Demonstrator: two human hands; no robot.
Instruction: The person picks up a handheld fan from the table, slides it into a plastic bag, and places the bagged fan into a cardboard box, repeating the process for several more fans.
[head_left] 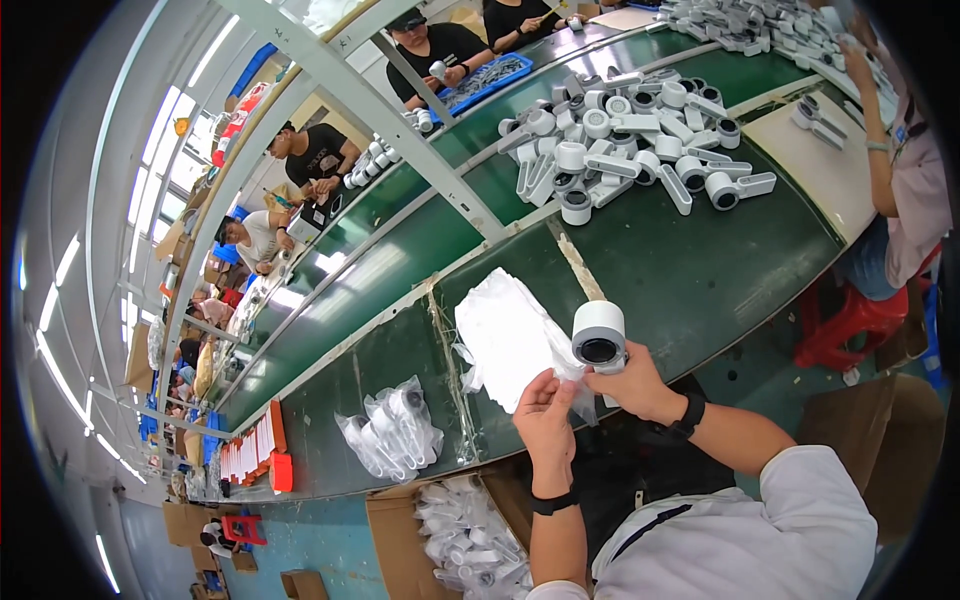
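Note:
My right hand [640, 385] is closed around the lower part of a handheld device [599, 335] with a round white-and-grey head and a dark round opening. Its handle is mostly hidden by my fingers. Beside it, my left hand [548, 410] pinches the edge of a clear plastic bag [583, 400]. Both hands are close together over the near edge of the green table [700, 270]. Just beyond them lies a stack of thin white bags or sheets [505, 335]. A big heap of similar devices [620, 135] covers the table farther away.
Several bagged devices [392, 430] lie to the left on the table. Below the edge stands a cardboard box [395, 530] filled with more bagged ones. Orange-and-white boxes [255, 450] line the far left. A metal frame [400, 130] rises beyond the table. A co-worker [905, 190] is at the right.

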